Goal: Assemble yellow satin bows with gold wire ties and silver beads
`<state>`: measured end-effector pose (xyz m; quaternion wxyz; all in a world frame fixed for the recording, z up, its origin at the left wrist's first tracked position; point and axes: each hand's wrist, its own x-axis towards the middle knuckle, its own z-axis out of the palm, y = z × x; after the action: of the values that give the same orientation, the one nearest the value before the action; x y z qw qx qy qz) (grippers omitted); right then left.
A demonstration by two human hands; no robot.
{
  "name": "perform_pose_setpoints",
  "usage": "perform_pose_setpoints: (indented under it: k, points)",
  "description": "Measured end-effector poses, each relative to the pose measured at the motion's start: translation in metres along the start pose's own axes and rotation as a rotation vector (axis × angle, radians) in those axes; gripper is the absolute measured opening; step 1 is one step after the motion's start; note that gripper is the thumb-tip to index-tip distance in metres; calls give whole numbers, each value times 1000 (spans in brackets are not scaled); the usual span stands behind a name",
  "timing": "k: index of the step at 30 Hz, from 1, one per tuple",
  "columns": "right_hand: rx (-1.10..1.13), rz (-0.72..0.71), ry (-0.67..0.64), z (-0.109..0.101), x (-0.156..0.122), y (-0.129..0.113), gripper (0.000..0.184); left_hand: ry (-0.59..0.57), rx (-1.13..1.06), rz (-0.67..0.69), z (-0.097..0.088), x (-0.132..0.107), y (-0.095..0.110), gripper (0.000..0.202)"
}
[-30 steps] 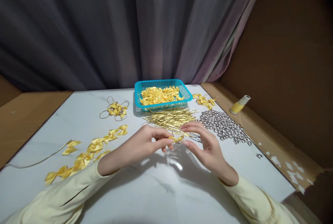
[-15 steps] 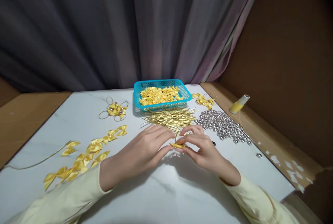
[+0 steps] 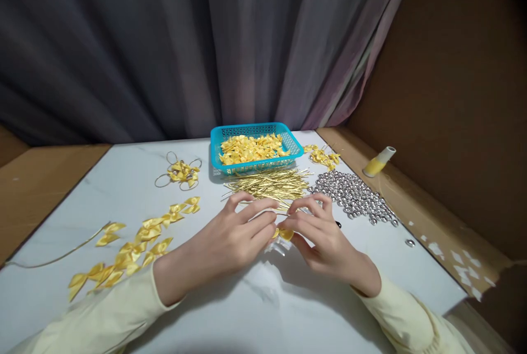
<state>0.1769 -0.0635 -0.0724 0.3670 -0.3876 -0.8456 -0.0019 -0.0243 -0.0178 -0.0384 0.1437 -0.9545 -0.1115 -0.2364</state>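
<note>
Between my two hands, just above the table, is a yellow ribbon bow (image 3: 284, 233). My left hand (image 3: 242, 230) has its fingers bent and pinched at the bow's left side, partly covering it. My right hand (image 3: 319, 228) pinches the bow's right side with thumb and index finger, the other fingers curled above. A thin strand runs between the fingertips over the bow. Behind my hands lies a pile of gold twist ties (image 3: 272, 184). To the left, several yellow bows (image 3: 129, 253) lie in a loose row on the white table.
A blue basket (image 3: 214, 148) of yellow bows stands at the back. Silver beads (image 3: 356, 195) spread at right, near a yellow thread spool (image 3: 376, 163). Looped bow pieces (image 3: 181, 173) lie back left; more bows (image 3: 325, 158) lie right of the basket. A gold cord (image 3: 61, 258) lies at left.
The bow has turned to show its front face. My left fingers have curled in closer around it, and the strand now stretches sideways between my hands.
</note>
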Motion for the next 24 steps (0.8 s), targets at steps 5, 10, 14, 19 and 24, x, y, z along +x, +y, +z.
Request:
perform_pose_setpoints:
  k: [5,10,14,19,24]
  points:
    - [-36,12,12,-2,0,-2,23,26,36,28,-2,1,2,17]
    - [-56,12,26,-3,0,-2,23,38,50,53,-1,1,3,20]
    - [-53,-4,4,-5,1,-3,26,24,71,87,-1,1,2,18]
    - [-38,-34,-75,-15,4,-6,22,-35,110,100,1,-1,1,19]
    - [-49,-42,-86,-16,4,-7,17,-48,147,94,0,-1,3,20]
